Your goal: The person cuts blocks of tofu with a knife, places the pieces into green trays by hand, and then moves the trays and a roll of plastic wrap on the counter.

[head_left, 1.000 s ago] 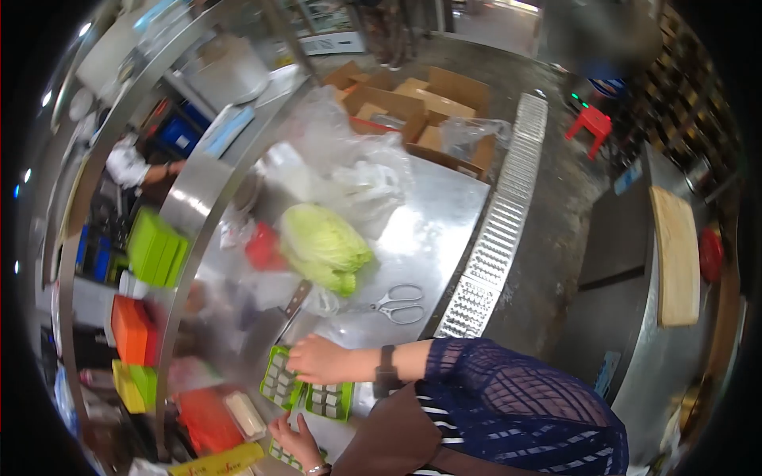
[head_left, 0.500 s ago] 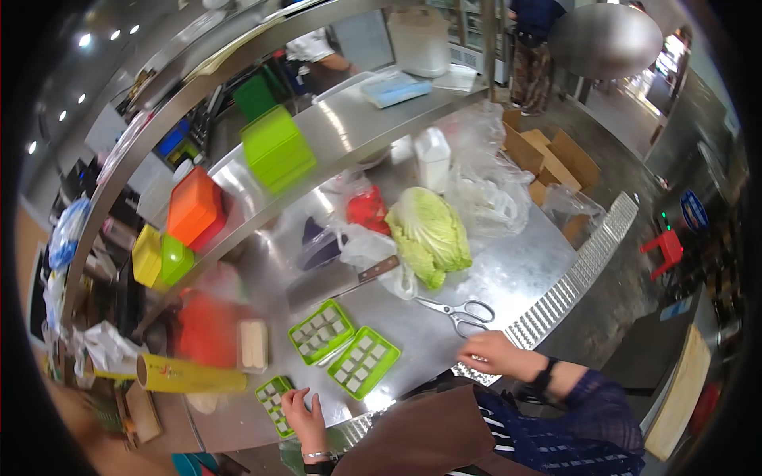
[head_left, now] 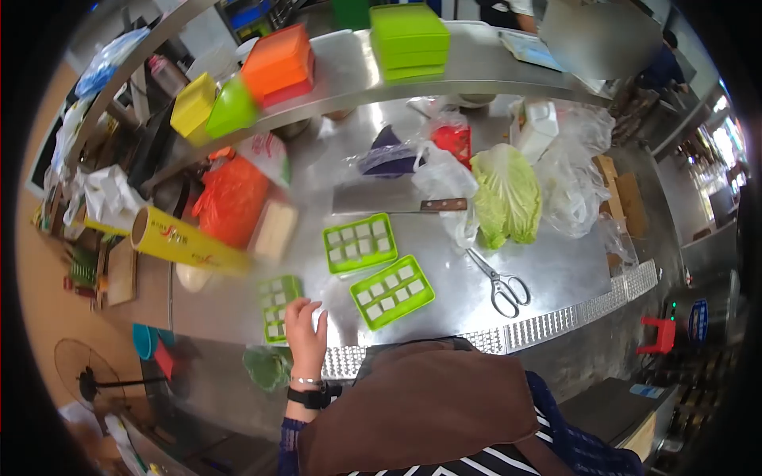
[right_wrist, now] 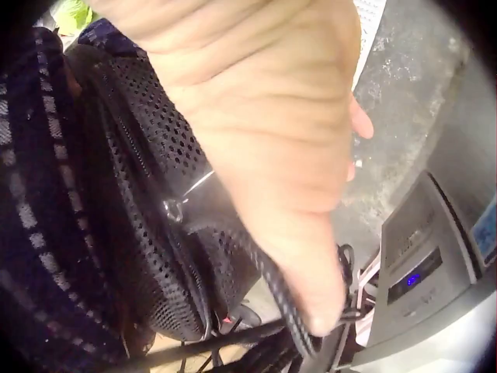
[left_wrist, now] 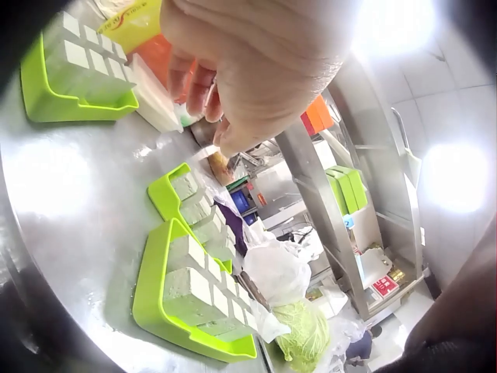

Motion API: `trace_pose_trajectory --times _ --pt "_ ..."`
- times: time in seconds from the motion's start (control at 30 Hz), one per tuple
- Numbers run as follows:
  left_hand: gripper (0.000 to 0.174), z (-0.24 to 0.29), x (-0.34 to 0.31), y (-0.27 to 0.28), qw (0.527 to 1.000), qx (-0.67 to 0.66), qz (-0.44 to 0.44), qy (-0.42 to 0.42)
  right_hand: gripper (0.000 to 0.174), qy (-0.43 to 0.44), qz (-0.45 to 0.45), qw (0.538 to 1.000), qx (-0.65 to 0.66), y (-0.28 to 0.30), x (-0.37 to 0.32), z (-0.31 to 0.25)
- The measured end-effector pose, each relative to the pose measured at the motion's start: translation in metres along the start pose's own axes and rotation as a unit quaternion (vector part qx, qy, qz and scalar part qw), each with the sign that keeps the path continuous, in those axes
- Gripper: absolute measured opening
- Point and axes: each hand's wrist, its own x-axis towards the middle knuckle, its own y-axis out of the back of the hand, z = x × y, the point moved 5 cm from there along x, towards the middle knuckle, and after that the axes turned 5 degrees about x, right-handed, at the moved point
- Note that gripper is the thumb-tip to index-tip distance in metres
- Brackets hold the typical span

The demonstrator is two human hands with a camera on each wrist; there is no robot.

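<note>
Three green trays of pale grey cubes lie on the steel table: a back tray [head_left: 363,265], a front tray [head_left: 404,312] and a left tray [head_left: 263,313]. My left hand [head_left: 305,337] is right beside the left tray, fingers loosely bent and nothing in them. From the left wrist, the hand [left_wrist: 256,70] appears above the tabletop, with cubes in the trays below. My right hand [right_wrist: 264,148] is hidden in the head view. The right wrist view has it low at my side, by a black mesh bag [right_wrist: 147,155] and a dark cord [right_wrist: 272,272].
Behind the trays lies a cleaver [head_left: 389,200] with a wooden handle. Scissors [head_left: 506,292] and a napa cabbage [head_left: 506,198] are to the right. A yellow roll [head_left: 186,242], a red bag [head_left: 230,202] and a pale block [head_left: 275,230] occupy the left. A steel shelf [head_left: 492,87] spans the back.
My right hand has drawn back from the trays, past the scissors, and down out of the head view. My left hand stays by the left tray. The head view has swung left.
</note>
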Motion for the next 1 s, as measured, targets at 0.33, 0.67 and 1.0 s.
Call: trace_pose_trajectory --times 0.33,0.67,1.0 --pt "0.022 -0.025 -0.006 -0.001 0.999 -0.011 0.017 0.040 0.032 -0.009 -0.005 0.996 0.086 0.030 0.025 -0.025" --pt "0.021 -0.048 -0.014 0.004 0.998 0.011 0.013 0.054 0.035 -0.024 -0.026 0.989 0.143 0.053 0.045 -0.044" --pt "0.023 -0.062 -0.030 0.017 0.996 0.026 0.029 0.081 0.038 0.021 -0.032 0.970 0.239 0.087 0.058 -0.075"
